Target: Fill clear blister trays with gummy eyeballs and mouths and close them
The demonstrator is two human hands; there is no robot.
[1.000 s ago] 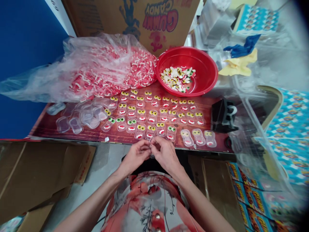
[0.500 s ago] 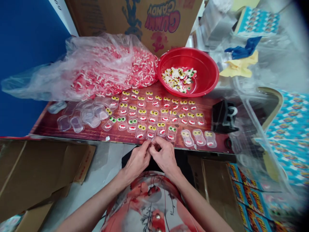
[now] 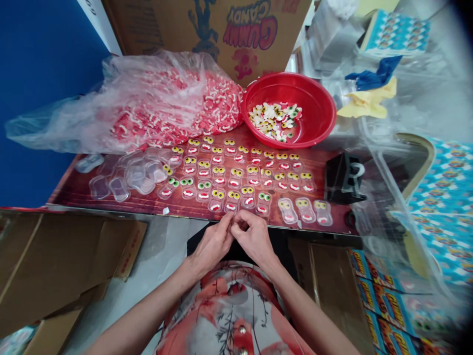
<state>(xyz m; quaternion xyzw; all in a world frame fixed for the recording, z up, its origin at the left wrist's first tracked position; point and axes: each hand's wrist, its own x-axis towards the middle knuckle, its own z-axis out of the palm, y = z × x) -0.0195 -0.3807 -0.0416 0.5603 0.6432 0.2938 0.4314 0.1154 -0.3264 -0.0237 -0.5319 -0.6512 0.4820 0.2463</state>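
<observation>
My left hand (image 3: 215, 240) and my right hand (image 3: 252, 236) meet at the table's front edge, fingertips pinched together. Whatever lies between them is hidden by the fingers. Just beyond my fingertips is a clear plastic tray (image 3: 232, 201) holding a pair of yellow eye candies and red-and-white teeth candies. Several similar trays stand in rows on the table, some with green eyes, such as the tray (image 3: 263, 203) to the right. Three trays that look covered, one of them the tray (image 3: 305, 210), lie apart at the right front.
Behind the rows lie a plastic bag (image 3: 177, 103) of teeth candies and a red basin (image 3: 318, 108) of eye candies. Empty trays (image 3: 138, 177) are piled at left. A black tape dispenser (image 3: 342, 178) stands right. Cardboard boxes (image 3: 74, 256) are below the table.
My hands stay pinched together at the table edge with hardly any motion. The whole view has shifted very slightly; the candies and trays look the same.
</observation>
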